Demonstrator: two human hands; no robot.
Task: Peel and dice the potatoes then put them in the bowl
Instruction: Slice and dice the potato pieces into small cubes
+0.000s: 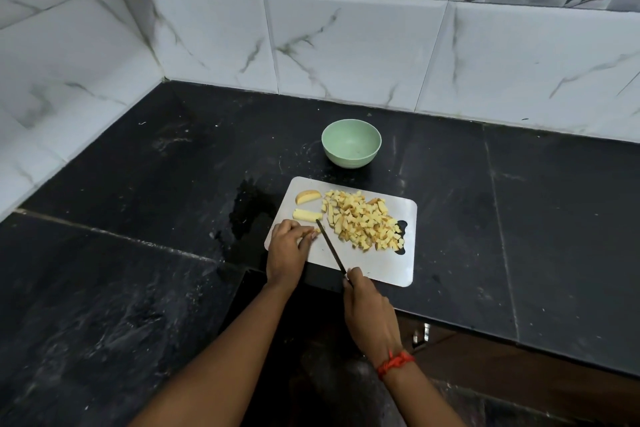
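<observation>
Tight right hand (pixel 369 312) around knife (pixel 330 250), curled left hand (pixel 285 253) over potato strip (pixel 314 231)

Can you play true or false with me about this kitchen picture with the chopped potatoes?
1. The round pale green bowl is full of potato. False: it is empty.
2. The pile of small yellow potato cubes lies on the flat silver metal cutting board. True.
3. The right hand holds the thin dark knife. True.
4. The left hand is inside the bowl. False: it is on the board, pinching a small potato piece next to the knife tip.
</observation>
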